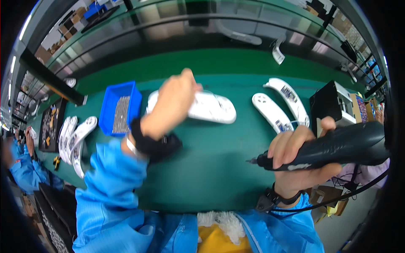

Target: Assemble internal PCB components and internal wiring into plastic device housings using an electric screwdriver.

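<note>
My left hand [175, 99] is above a long white plastic shell [214, 109] with rounded ends, lying across the middle of the green bench. Its fingers are pinched together, and whatever they hold is hidden or too small to make out. The hand and wrist cover part of the shell. My right hand [289, 147] grips a dark electric screwdriver [337, 145], its bit pointing left over the bench, apart from the shell. Left of my left hand stands a blue bin [136, 101] with many small metal pieces, apparently screws.
Two curved white shells [270, 111] with parts inside lie at right, beside a black box [327, 101]. More white shells [78, 137] are grouped at left, near a black tray [42, 137]. The screwdriver's cable [350, 195] hangs at lower right. Another person [27, 168] sits far left.
</note>
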A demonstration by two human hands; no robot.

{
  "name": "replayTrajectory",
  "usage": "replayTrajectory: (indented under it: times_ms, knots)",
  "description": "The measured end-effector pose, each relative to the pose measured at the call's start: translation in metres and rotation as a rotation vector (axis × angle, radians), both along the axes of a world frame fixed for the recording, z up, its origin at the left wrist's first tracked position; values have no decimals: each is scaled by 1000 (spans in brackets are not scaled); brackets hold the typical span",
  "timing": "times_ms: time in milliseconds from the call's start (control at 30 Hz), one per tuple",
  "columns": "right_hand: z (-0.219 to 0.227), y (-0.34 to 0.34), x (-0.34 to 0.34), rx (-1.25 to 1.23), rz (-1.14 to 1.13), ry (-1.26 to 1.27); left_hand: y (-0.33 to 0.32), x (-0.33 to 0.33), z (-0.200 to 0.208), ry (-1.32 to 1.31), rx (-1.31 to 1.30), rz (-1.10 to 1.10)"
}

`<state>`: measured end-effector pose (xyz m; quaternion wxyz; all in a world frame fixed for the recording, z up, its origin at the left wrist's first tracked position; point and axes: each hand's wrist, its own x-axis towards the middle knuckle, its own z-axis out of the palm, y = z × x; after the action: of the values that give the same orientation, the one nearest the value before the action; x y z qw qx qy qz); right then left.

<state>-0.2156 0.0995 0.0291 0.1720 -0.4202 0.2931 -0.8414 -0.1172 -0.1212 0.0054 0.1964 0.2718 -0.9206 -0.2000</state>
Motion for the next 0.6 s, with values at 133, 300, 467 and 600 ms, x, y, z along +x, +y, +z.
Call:
replayTrajectory:
  times_ms: [133, 300, 467, 600]
  knots:
    - [-3, -10, 9, 29, 116, 24, 87, 51, -22, -72, 208, 77]
    - [-15, -20, 21, 35, 248, 93, 105, 72, -36, 239, 90, 13]
    - [-9, -25, 39, 17, 297, 39, 113, 85, -22, 304, -37, -178]
    - [-4, -27, 45, 37, 324, 87, 114, 91, -22, 316, 73, -227]
